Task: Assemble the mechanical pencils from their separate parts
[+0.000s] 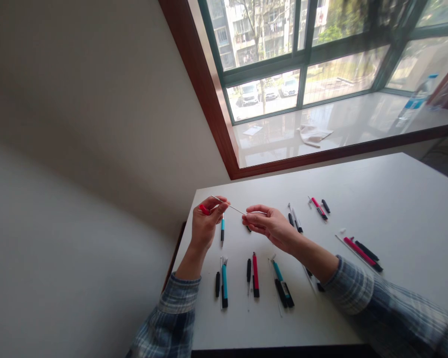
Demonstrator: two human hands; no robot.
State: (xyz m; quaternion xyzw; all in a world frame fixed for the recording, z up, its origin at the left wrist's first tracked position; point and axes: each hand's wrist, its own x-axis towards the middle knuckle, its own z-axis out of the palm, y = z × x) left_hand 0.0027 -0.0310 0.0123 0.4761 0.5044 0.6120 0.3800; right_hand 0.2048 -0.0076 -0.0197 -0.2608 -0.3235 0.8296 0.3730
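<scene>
Visible on table [395,199]: three teal barrels [224,281] — three red barrels [256,276].

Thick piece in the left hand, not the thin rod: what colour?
The piece is bright red, seen in the head view, the only one.

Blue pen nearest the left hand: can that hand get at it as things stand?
Probably yes: the blue pen lies close by the left hand, with nothing seen lying across its lower part. The hand holds a red piece and a thin rod, so it may need to free fingers first.
</scene>
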